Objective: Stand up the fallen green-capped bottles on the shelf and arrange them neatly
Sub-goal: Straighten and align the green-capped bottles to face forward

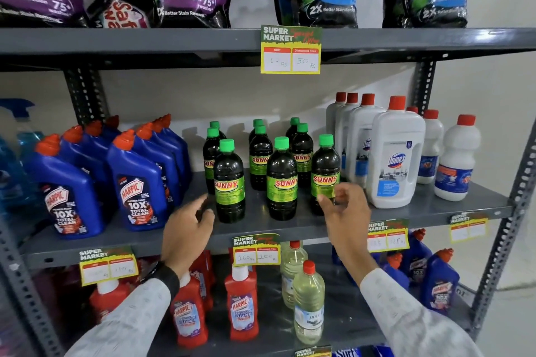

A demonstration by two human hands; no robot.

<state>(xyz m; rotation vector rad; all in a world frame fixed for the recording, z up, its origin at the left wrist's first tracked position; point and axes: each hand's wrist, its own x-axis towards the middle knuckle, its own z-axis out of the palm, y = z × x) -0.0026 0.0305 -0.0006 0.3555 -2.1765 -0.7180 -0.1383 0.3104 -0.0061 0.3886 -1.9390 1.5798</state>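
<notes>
risk: dark plastic bottles with green caps and green SUNNY labels (282, 180) are standing tight in three short columns; a careless nudge on a front one is likely tipping it into the one behind.
cause: hands are coming in low at the label, so any push is landing below the tall narrow neck.
bottles: all looking upright, mid grey metal shelf (435, 209), front three near its front edge.
left hand (188, 229): fingers loosely curled, gripping nothing, just beside the front-left bottle's base.
right hand (346, 209): fingers half open, overlapping the front-right bottle's label; contact unclear.
neighbours: blue Harpic bottles (136, 182) left, white red-capped bottles (396, 153) right.
</notes>
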